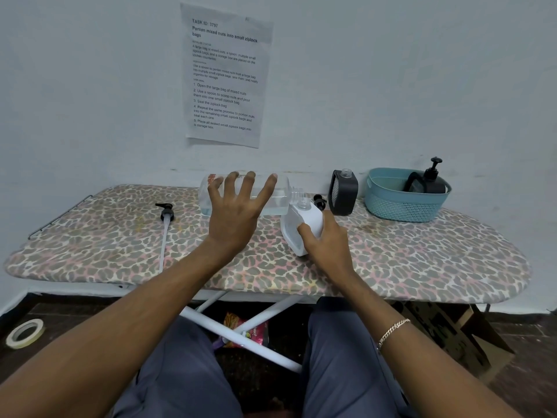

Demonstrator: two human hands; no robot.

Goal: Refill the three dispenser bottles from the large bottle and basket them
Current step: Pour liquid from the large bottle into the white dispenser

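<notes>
My left hand (238, 206) grips the large clear bottle (280, 196), tipped on its side with its mouth over the open neck of a white dispenser bottle (304, 221). My right hand (327, 245) holds that white bottle, tilted, on the ironing board (422, 267). A black dispenser bottle (343, 193) stands uncapped just right of it. Another black dispenser bottle (428, 181), pump fitted, lies inside the teal basket (401, 206) at the far right. A loose pump with a long tube (165, 224) lies on the left of the board. A second black pump head (319, 202) rests behind the white bottle.
The board is covered in leopard-print fabric and stands against a pale wall with a printed sheet (224, 76) taped up. Below it are white metal legs (241, 336), a snack packet (247, 330), a cardboard box (452, 333) and a tape roll (25, 333) on the floor.
</notes>
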